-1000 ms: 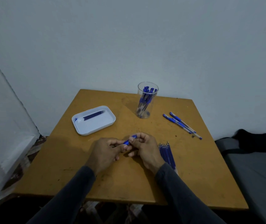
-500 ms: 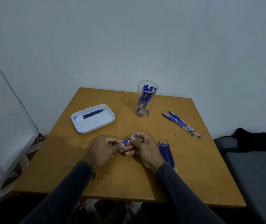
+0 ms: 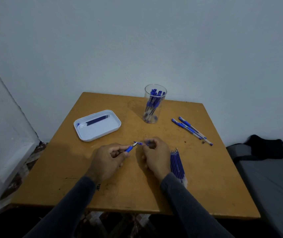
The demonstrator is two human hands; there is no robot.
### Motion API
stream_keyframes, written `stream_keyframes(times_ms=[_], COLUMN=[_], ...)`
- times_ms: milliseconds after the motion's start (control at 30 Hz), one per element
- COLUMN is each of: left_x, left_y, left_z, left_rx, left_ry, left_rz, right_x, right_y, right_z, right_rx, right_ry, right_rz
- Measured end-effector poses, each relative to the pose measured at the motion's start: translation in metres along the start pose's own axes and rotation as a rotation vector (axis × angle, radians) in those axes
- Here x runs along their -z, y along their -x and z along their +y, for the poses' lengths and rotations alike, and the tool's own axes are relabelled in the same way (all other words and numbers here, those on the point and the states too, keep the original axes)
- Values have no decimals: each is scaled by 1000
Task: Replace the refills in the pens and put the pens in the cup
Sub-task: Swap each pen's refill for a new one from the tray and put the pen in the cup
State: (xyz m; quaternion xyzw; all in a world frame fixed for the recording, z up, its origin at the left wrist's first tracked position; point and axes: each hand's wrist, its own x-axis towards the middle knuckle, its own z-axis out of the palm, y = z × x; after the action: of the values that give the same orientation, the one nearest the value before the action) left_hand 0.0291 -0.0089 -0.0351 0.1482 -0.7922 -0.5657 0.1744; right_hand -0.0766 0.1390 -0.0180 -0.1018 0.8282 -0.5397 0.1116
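Note:
My left hand (image 3: 108, 160) grips a blue pen (image 3: 129, 148) by its grip, with the metal tip pointing up and right. Just beyond the tip, my right hand (image 3: 156, 155) pinches a small blue pen part (image 3: 140, 143), too blurred to name. Both hands hover over the middle of the wooden table (image 3: 206, 177). A clear cup (image 3: 155, 117) holding several blue pens stands at the back. Three more pens (image 3: 191, 129) lie to its right. A bundle of blue refills (image 3: 177, 164) lies beside my right wrist.
A white tray (image 3: 103, 133) with a few refills (image 3: 97, 120) in it sits at the left of the table. A grey wall runs close behind the table. A dark seat with a black cloth (image 3: 266, 148) stands to the right.
My hands were pressed together around the pen. They have pulled apart, baring the pen's metal tip in my left hand, with a blue part staying in my right.

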Motion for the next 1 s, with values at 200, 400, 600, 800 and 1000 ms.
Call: stream_keyframes(times_ms=[200,400,600,800,1000], left_x=[-5,-9,-10,-9,-10], left_y=[0,2,2,4,4], left_z=[1,-4,-5,-4,-2], left_rx=[-138,-160,-156,-171,-152], left_ry=[-153,-140,-168,-193,-176], left_rz=[-6,63,108,89,74], right_x=[-7,-2,10,15,17], right_y=[-7,-8,-2,1,1], right_z=[3,2,-2,-10,-11], right_rx=[185,150,10,6,-15], right_ry=[342,314,-49,-40,-140], right_rz=[51,30,-62,-222,-303])
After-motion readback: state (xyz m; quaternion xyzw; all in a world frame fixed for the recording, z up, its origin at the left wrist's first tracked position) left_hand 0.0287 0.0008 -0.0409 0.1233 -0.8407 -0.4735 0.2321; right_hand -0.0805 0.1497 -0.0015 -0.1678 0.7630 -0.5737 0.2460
